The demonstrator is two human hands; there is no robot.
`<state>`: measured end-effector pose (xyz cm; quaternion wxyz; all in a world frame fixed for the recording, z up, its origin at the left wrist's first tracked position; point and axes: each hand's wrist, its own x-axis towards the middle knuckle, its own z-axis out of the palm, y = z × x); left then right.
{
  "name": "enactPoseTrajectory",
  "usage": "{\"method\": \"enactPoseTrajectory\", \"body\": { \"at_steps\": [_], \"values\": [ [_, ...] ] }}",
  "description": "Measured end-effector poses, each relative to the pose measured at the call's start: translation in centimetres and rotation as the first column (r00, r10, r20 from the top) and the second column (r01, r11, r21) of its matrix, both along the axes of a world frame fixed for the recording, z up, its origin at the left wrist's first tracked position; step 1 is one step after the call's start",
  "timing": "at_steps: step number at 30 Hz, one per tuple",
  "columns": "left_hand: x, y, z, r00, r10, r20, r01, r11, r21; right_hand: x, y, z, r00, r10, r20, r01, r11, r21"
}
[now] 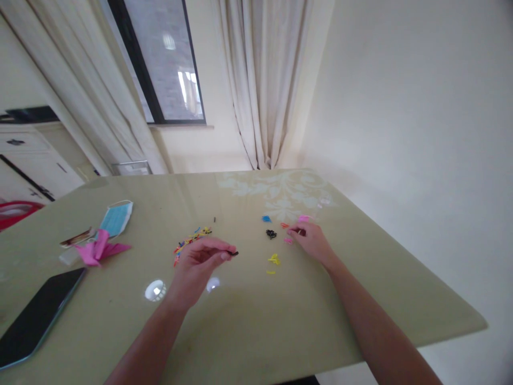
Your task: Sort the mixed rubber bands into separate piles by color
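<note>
My left hand point(198, 267) is raised over the table, its thumb and forefinger pinching a small dark piece point(233, 253). Just behind it lies a mixed heap of small coloured pieces point(203, 232), partly hidden by the hand. On the right, my right hand point(311, 241) is low at the table with its fingertips together; whatever they hold, if anything, is too small to make out. Around those fingertips are orange-red pieces point(284, 225) and pink pieces point(303, 218). Left of them sit a black pile point(271, 234) and a blue pile point(266, 218), with yellow pieces point(274, 259) nearer me.
A pink folded-paper figure point(100, 249), a blue face mask point(116, 218) and a dark-screened tablet point(38, 315) lie on the left of the glossy table point(240, 331). One dark piece point(215, 219) lies apart beyond the heap. A wall point(420, 133) rises along the right.
</note>
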<state>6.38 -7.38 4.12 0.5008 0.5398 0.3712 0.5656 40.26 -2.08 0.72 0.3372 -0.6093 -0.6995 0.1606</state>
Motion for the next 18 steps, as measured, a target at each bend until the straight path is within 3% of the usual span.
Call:
{"method": "enactPoseTrajectory", "body": {
  "at_steps": [6,10,14,18],
  "values": [
    [0.7,0.6,-0.7,0.999,-0.009,-0.043,0.011,0.999,0.047,-0.6,0.3,-0.6,0.999,-0.039,-0.002,0.039,0.999,0.032],
    [3.5,1.7,-1.1,0.978,0.001,-0.211,0.019,0.996,0.090,-0.9,0.6,-1.0,0.998,-0.063,-0.016,0.064,0.997,0.041],
    [7.6,4.0,-2.0,0.839,-0.009,-0.544,0.120,0.979,0.168,-1.2,0.8,-1.2,0.997,-0.067,-0.027,0.068,0.997,0.045],
    [10.8,6.8,-3.9,0.721,0.062,-0.690,0.095,0.978,0.187,-1.4,0.8,-1.2,0.998,-0.056,-0.029,0.057,0.997,0.053]
  ]
}}
